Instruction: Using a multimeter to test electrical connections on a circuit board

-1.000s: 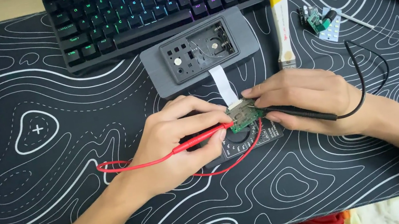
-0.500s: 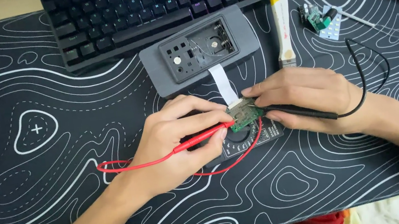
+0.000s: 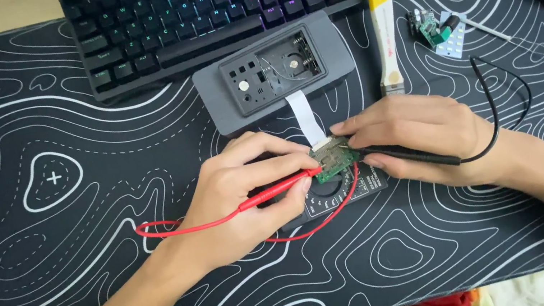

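Two probes on one small board (image 3: 334,163), atop the meter (image 3: 337,197) mid-surface. Left hand (image 3: 249,193) pinching the red probe (image 3: 278,190), right hand (image 3: 415,137) gripping the black probe (image 3: 410,154). Best kept steady: tips on separate pads, wrists braced, no slipping.

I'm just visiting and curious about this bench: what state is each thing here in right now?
Left hand: grips the red probe, tip on the small green circuit board.
Right hand: grips the black probe, tip at the board.
Grey device case: open, insides bare, white ribbon cable running to the board.
Multimeter: lying flat, mostly hidden.
Keyboard: backlit.
Yellow-handled brush: lying unused.
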